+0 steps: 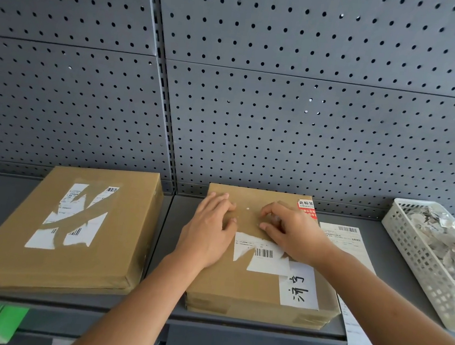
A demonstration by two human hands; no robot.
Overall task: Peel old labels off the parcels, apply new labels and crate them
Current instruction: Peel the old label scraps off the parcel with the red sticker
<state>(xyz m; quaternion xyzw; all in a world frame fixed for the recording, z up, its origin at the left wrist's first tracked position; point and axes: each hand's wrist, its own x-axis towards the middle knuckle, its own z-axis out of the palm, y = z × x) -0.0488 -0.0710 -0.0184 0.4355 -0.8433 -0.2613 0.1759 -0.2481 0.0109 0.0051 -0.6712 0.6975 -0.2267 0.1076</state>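
Left hand (pixel 209 231) fingers flat on stiff parcel (pixel 237 284); right hand (pixel 290 234) fingers pinch old label (pixel 265 262): thin, likely tear-prone, lift at torn edge

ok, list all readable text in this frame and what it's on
"此标签", then "CIBIAOQIA", cut off: red-and-white sticker on the centre parcel.
"消字", handwritten, best guess: white slip, same parcel.
Too small to read: print and barcodes on the torn label, left parcel's labels, loose label sheet.
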